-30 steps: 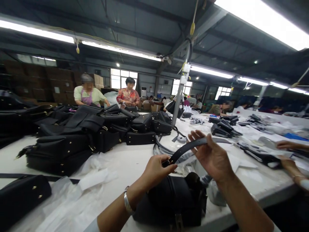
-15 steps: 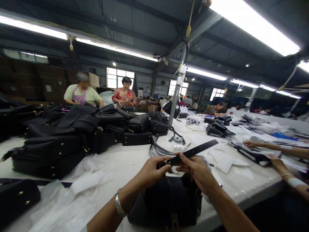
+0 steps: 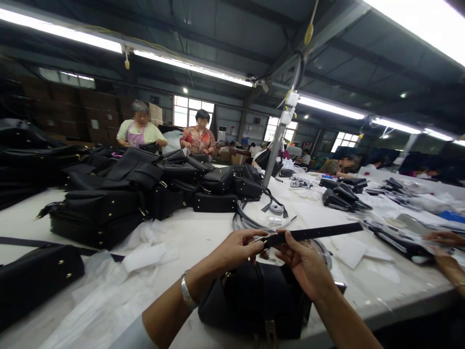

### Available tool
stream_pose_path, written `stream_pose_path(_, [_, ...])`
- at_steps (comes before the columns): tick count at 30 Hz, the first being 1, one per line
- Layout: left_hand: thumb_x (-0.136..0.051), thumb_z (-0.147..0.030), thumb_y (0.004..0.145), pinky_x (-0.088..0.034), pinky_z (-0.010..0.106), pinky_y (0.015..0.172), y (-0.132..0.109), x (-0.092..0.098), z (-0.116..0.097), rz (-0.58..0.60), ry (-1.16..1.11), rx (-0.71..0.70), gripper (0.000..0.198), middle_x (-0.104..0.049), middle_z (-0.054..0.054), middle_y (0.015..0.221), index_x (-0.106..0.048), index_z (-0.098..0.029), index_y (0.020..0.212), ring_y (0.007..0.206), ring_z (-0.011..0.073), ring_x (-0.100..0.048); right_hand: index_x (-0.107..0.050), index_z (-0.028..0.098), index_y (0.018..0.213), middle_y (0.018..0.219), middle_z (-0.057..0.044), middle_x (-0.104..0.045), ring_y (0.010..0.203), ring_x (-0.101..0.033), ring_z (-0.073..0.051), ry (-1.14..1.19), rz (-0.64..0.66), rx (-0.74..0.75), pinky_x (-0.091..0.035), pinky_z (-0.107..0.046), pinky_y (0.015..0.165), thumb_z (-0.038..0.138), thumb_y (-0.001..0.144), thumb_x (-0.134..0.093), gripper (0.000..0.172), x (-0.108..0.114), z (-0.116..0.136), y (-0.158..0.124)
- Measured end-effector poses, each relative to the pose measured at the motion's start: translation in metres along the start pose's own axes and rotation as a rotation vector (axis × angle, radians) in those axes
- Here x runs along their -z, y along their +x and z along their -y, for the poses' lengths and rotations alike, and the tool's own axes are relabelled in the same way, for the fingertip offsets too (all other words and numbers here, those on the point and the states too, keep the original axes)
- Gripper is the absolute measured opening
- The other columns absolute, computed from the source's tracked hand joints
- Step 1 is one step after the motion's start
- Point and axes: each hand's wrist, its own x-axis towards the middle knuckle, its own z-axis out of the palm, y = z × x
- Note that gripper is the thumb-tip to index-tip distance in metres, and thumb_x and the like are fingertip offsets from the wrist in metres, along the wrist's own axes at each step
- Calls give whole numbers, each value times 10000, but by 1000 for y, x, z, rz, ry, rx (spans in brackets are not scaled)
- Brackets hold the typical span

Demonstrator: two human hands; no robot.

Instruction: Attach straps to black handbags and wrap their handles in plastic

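Between my two hands stretches a black strap (image 3: 327, 231) with small holes and a gold buckle at its left end. My left hand (image 3: 241, 249) pinches the buckle end. Thumb on top, my right hand (image 3: 301, 257) grips the strap a little further along, and its free end points right. Just below both hands a black handbag (image 3: 259, 300) stands on the white table (image 3: 192, 242), with a metal clasp on its front. My forearms partly cover the bag.
Black bags (image 3: 98, 218) are heaped on the left, with crumpled white wrapping (image 3: 127, 276) before them. A grey metal post (image 3: 276, 150) rises beyond coiled grey strips (image 3: 241, 218). At right, a co-worker's hands (image 3: 446, 247) are by flat black pieces (image 3: 395, 242). Two people stand across the table.
The view has turned a little to the left. The strap's free end now lies lower and flatter, pointing further right. Both my hands keep their hold on it.
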Motion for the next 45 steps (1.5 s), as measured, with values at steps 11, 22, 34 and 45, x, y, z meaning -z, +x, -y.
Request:
stream_pose_path(11, [-676, -368, 833, -471, 216, 550, 1, 0, 5, -17, -27, 51, 585, -727, 120, 881, -592, -94, 1343, 825, 226, -694, -776, 148, 881, 789, -45, -786, 618, -734, -160, 1, -55, 128, -629, -193, 534, 335, 629, -928, 349, -1, -4, -1])
stream_pose_path(22, [-640, -314, 836, -423, 194, 455, 2, -8, -4, -119, 206, 77, 435, -704, 52, 690, -678, -137, 1231, 490, 119, -564, -786, 183, 954, 888, -80, -787, 633, -730, -213, -495, -75, 289, -612, -292, 561, 502, 762, -793, 373, -4, -8, -15])
stream_pose_path(34, [-733, -276, 793, -486, 249, 646, -14, 6, -5, -65, 276, -11, 374, -731, 52, 905, -584, -178, 1121, 713, 165, -650, -751, 172, 956, 817, -2, -734, 461, -470, -17, -6, -13, 121, -375, -96, 376, 285, 711, -847, 287, 16, 44, 7])
stream_pose_path(45, [-807, -233, 732, -506, 284, 817, -40, 8, -5, -358, 399, -97, 319, -728, 41, 1001, -708, -198, 1033, 906, 211, -671, -759, 275, 868, 783, 73, -675, 674, -594, -47, 88, -50, 574, -532, -136, 679, 420, 618, -916, 329, 43, 94, 5])
